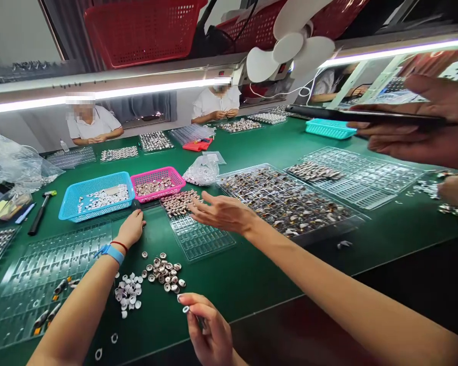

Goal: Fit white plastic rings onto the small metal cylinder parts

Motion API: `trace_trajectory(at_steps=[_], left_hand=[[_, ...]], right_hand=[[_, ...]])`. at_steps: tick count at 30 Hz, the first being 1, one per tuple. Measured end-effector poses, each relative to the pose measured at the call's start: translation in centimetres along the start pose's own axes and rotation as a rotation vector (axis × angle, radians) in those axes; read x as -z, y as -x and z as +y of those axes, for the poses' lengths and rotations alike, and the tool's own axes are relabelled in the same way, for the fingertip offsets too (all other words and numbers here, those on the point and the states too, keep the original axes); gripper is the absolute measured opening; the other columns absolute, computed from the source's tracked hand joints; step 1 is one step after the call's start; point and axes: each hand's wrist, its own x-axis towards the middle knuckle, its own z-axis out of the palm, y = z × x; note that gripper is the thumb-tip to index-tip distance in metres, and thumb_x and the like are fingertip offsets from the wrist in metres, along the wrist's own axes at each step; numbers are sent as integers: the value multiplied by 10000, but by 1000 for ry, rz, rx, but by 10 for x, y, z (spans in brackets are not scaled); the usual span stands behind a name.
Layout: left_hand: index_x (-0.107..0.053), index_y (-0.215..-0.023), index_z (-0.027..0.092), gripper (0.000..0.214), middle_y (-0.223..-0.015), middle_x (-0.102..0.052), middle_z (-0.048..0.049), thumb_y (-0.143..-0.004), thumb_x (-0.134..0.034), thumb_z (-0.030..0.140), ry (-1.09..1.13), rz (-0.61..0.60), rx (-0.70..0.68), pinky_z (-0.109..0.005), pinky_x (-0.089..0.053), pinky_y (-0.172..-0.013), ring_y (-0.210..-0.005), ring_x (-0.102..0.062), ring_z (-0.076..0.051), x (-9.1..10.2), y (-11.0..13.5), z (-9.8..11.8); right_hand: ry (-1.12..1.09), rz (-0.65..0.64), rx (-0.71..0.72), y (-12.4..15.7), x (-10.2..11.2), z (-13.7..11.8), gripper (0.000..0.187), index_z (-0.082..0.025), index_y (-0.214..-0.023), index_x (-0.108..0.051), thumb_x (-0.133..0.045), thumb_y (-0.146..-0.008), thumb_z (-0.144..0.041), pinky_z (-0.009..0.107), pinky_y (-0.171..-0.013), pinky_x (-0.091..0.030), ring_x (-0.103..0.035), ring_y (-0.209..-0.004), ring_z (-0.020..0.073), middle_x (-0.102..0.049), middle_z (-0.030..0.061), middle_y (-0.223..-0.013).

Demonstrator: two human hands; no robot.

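Observation:
My left hand, wearing a blue wristband and a red cord, reaches forward to the near corners of a blue basket and a pink basket. Its fingers are curled near a small dark piece I cannot make out. My right hand is low in the middle, pinching a small white ring between thumb and fingertips. Between my hands lie a pile of small metallic cups and a pile of white caps. Two loose rings lie near the table edge.
From the right, a co-worker's arm reaches over a parts tray. Another hand holds a dark phone-like slab. Filled trays cover the middle; a hammer and clear trays lie left. Co-workers sit opposite.

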Motion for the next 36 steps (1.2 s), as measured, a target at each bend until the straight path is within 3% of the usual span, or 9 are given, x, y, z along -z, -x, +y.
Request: trace_trajectory(at_steps=[5,10,13,16,18,20,23,27,36], left_hand=[[-582,-1236,199,328,-1289,-590,-99,-938,-594,335,11,7,3,-451,-538,-906,-1086,-618,-233,11,-27,2],[-577,-1238,178,352,-1260,-601,-103,-930,-606,344,33,-15,-25,-441,-547,-880,-1059,-629,-233,33,-13,10],[-599,-1201,179,312,-1234,-621,-95,-939,-592,348,46,-32,-72,-441,-546,-883,-1040,-636,-221,48,29,5],[-645,-1130,173,247,-1166,-679,-83,-952,-560,321,56,-36,-136,-437,-533,-933,-1044,-658,-217,49,96,-5],[-662,-1157,222,272,-1250,-673,-87,-955,-513,326,45,8,-139,-403,-484,-1043,-1158,-633,-243,40,145,-11],[-646,-1213,214,332,-1357,-621,-116,-956,-472,332,19,64,-122,-485,-393,-1134,-1283,-557,-293,24,185,-13],[-606,-1295,199,401,-1444,-546,-125,-966,-414,326,-9,114,-123,-526,-382,-1136,-1363,-474,-311,-1,217,-9],[-600,-1323,175,432,-1431,-556,-111,-979,-406,349,-27,134,-161,-501,-364,-1153,-1368,-467,-298,-17,213,13],[-582,-1352,146,547,-1420,-552,-154,-955,-446,497,-70,136,-186,-574,-344,-1137,-1362,-466,-352,-19,193,49]], right_hand=[[18,-1,11,-10,-1,-7,256,-232,-1106,-506,-456,-920,-63,364,-770,-634,-708,-935,217,-698,107,-991],[72,52,-165,-20,7,-4,142,-218,-1015,-537,-478,-945,-110,333,-778,-621,-710,-918,204,-707,99,-966],[92,81,-300,-28,17,2,80,-209,-967,-578,-513,-952,-164,317,-783,-616,-712,-903,197,-707,90,-952],[73,88,-366,-35,21,5,77,-202,-967,-602,-525,-961,-205,299,-765,-620,-719,-886,191,-711,85,-944],[53,81,-385,-37,19,5,89,-198,-963,-612,-530,-965,-232,295,-751,-625,-724,-868,190,-716,83,-936],[38,91,-393,-37,15,5,98,-196,-952,-611,-534,-966,-254,300,-751,-628,-728,-857,190,-719,83,-936],[35,122,-390,-33,9,7,97,-198,-949,-598,-535,-966,-270,314,-766,-627,-728,-876,196,-718,85,-941],[49,138,-378,-29,8,9,90,-203,-957,-593,-534,-966,-270,317,-785,-624,-726,-889,194,-713,81,-945],[97,138,-347,-30,10,8,100,-200,-970,-586,-508,-978,-262,319,-792,-619,-723,-905,195,-707,87,-955]])
